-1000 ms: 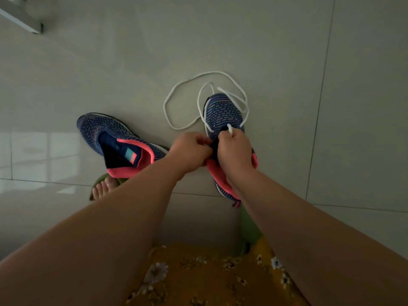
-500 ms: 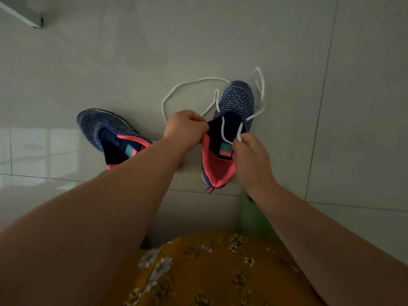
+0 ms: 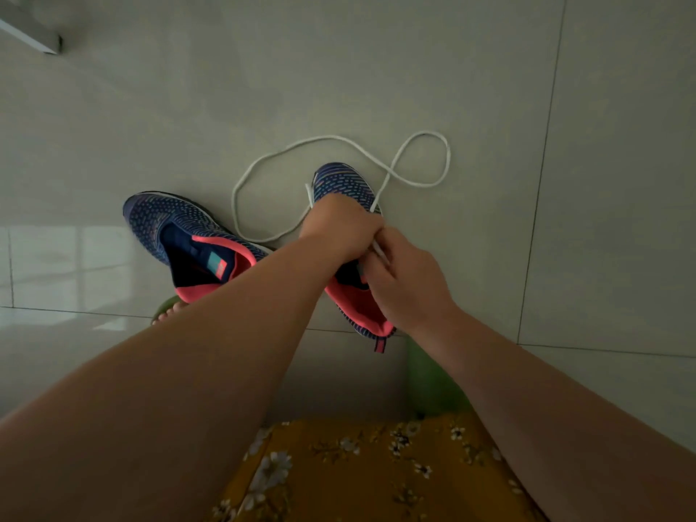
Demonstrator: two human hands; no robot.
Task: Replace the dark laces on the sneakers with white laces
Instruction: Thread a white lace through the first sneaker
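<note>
Left hand (image 3: 339, 231) grips the right sneaker (image 3: 346, 182). Right hand (image 3: 406, 280) pinches the white lace (image 3: 339, 139), closed on its end. Second sneaker (image 3: 188, 235) lies on the floor (image 3: 339, 69).

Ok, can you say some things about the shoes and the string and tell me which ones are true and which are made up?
1. Both hands are at the same sneaker. True: the left hand and right hand meet over the right-side sneaker.
2. The lace on the floor is black. False: the lace is white.
3. The other sneaker is already laced. False: the left-side sneaker lies open on the floor with no lace visible in it.
4. The right hand pinches a white lace end. True: a white end shows in its grip.
5. The sneakers sit on a table. False: they lie on the tiled floor.
</note>
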